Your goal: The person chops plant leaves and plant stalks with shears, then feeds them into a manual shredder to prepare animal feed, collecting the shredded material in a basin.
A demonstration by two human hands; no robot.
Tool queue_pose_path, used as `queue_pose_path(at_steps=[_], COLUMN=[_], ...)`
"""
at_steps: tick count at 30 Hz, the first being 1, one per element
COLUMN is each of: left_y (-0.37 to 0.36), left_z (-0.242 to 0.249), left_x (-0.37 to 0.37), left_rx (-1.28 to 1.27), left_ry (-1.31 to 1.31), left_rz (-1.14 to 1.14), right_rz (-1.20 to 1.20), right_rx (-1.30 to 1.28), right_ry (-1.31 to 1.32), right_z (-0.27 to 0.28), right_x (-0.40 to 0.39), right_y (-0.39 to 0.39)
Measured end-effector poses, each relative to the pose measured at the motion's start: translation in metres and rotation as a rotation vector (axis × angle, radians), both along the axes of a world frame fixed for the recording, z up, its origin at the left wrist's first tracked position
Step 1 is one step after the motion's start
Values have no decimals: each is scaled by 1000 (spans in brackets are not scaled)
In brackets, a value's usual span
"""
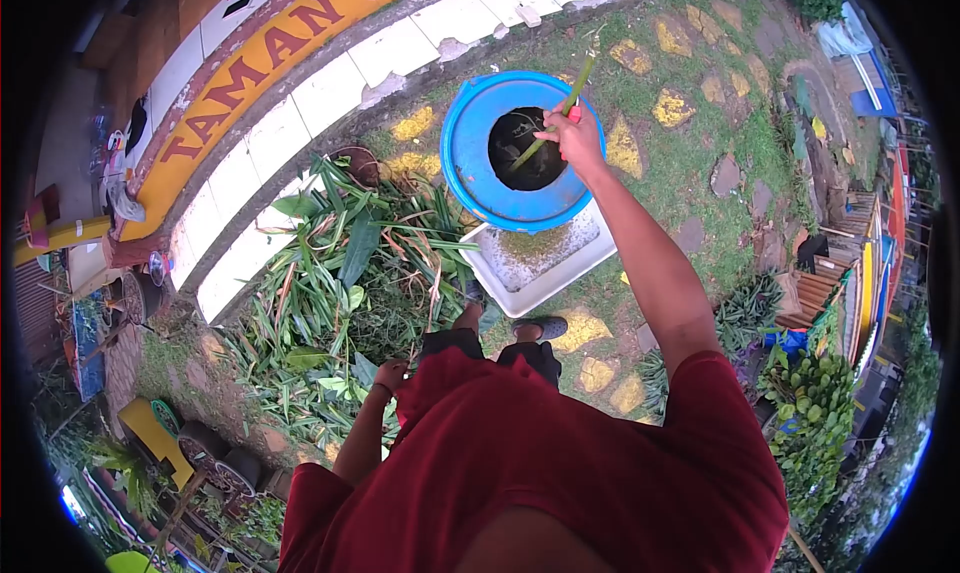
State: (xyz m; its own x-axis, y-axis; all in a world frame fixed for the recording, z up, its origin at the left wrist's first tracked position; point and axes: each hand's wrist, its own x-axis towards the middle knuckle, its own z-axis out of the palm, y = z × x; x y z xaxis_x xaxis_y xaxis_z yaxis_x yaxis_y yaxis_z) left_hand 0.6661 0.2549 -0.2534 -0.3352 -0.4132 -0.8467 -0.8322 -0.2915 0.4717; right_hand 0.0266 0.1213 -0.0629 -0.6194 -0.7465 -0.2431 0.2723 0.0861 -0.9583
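My right hand [570, 138] is closed around a long green stalk [580, 81] over the blue barrel [465, 163]. The stalk slants down through the round dark opening [515, 178] in the barrel's top, while its other end sticks up beyond my hand. A small red thing [575, 114] shows at my fingers; I cannot make out what it is. The barrel stands on a white tray [540, 295] with dark residue in it. My left hand [392, 373] hangs low beside my dark shorts, near a heap of cut leaves [330, 263]; its fingers are too small to read.
A low curved wall with white tiles [330, 78] and a yellow lettered band runs along the left. Yellow-painted stepping stones [673, 108] are set in the grass. Potted plants [235, 468] stand at lower left, with leafy bushes [810, 403] and a wooden structure [835, 283] at right.
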Motion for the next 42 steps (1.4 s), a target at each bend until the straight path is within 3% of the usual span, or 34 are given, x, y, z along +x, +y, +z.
queue_pose_path(at_steps=[3, 6, 10, 13, 16, 17, 18, 20, 24, 25, 28, 32, 34, 35, 37, 38, 39, 42], left_y=[-4, -8, -13, -18, -25, -28, -28, -29, -21, -23, -17, -17, -17, -17, -17, -19, -20, -30], left_z=[0, 25, 17, 19, 28, 32, 29, 21, -10, -6, -4, -7, -2, 2, 0, -7, -11, 34], left_x=[-5, -33, -49, -62, -76, -80, -80, -76, -47, -48, -42, -34, -41, -44, -41, -39, -39, -66], left_rx=[-70, -74, -50, -151, -68, 17, 103, 82, 14, 11, -32, -2, 13, -50, -115, -88, -62, 15], left_ry=[-15, 4, 40, 187, 161, 123, 85, 94, 141, 143, 91, 134, 140, 123, 101, 130, 160, 96], left_rz=[-83, 8, 9, -66, 2, 122, 243, 210, 172, 174, 107, 141, 124, 80, 41, 47, 54, 141], right_rz=[-72, -169, -154, -165, -2, -5, 133, 399, 499, 499, 121, 82, 89, 92, 323, 368, 369, 302], right_rx=[-98, -192, -128, -168, -14, -17, 90, 304, 380, 377, 225, 175, 10, 7, 389, 434, 432, 365], right_ry=[124, 167, 232, 140, 36, 39, 237, 723, 1025, 1027, 731, 707, 395, 396, 687, 872, 874, 1032], right_z=[-1, -7, -8, -14, -16, -16, -14, -11, 20, 30, 38, 40, 16, 5, -6, -2, 0, 13], right_x=[5, 15, 32, 38, 26, 21, 17, 4, -11, -10, -11, 4, 16, 17, 16, 13, 7, -2], right_y=[3, -4, -10, -12, -4, -2, -1, -3, -16, -17, -20, -15, -9, -6, 5, 12, 14, 11])
